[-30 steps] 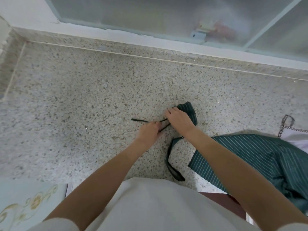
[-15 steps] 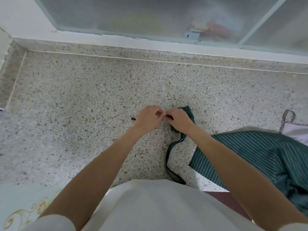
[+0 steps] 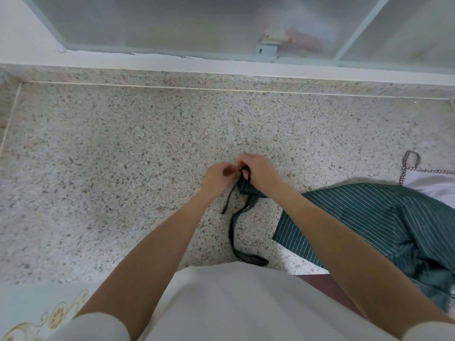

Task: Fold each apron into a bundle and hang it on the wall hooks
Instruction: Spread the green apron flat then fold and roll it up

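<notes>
Hands, left (image 3: 218,175) and right (image 3: 261,172), pinch dark strap (image 3: 231,227) together.

Head view, steeply down over counter (image 3: 123,168)

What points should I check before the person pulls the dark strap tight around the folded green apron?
1. Both hands on the strap: ok. The left hand and right hand pinch the dark strap at the bundle's top.
2. Bundle held together: ok. The small green striped bundle sits under the right hand.
3. Knot formed: cannot tell; the fingers hide it.
4. Loose strap free: ok. Its loop lies on the speckled counter, caught on nothing.
5. Second green striped apron clear of the strap: ok, it lies apart on the right.
6. Wall hooks within reach: cannot tell, none in view.
</notes>
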A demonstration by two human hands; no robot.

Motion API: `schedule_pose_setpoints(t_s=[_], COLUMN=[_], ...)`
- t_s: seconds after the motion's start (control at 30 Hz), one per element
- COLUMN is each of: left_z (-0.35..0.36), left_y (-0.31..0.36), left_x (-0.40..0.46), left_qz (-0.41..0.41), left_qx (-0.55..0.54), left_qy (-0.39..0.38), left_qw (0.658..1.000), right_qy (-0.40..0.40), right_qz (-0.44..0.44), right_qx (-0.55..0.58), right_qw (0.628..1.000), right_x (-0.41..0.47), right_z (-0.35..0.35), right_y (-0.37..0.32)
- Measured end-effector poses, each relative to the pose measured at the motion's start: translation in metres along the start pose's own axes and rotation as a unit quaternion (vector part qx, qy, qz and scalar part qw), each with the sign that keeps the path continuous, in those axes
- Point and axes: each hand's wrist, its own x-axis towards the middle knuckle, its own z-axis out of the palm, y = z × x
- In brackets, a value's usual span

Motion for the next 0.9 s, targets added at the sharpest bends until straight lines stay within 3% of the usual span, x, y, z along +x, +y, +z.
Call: schedule_pose_setpoints(t_s=[0.1, 0.27, 0.37, 0.57, 0.73, 0.9], left_z=[0.004, -0.004, -0.010, -0.027, -0.037, -0.047], left_y=[0.005, -0.006, -0.005, -0.008, -0.013, -0.023], left_x=[-0.004, -0.010, -0.010, -0.004, 0.001, 0.002], left_qz=[0.006, 0.013, 0.062, 0.119, 0.221, 0.180], left_qx=[-0.003, -0.122, -0.051, 0.108, 0.275, 0.342], left_qy=[0.019, -0.030, -0.046, -0.028, 0.048, 0.052], left_qw=[1.000, 0.992, 0.996, 0.987, 0.934, 0.921], right_qy=[0.064, 0.079, 0.088, 0.072, 0.038, 0.107], right_qz=[-0.019, -0.023, -0.073, -0.039, 0.045, 0.127], right_qx=[-0.094, -0.079, -0.084, -0.055, 0.012, 0.027], right_qw=[0.993, 0.993, 0.990, 0.995, 0.998, 0.986], right_x=[-0.003, -0.010, -0.016, -0.018, -0.013, -0.022], right_z=[0.010, 0.009, 0.013, 0.013, 0.014, 0.007], right_y=[-0.005, -0.004, -0.002, -0.007, -0.013, -0.012])
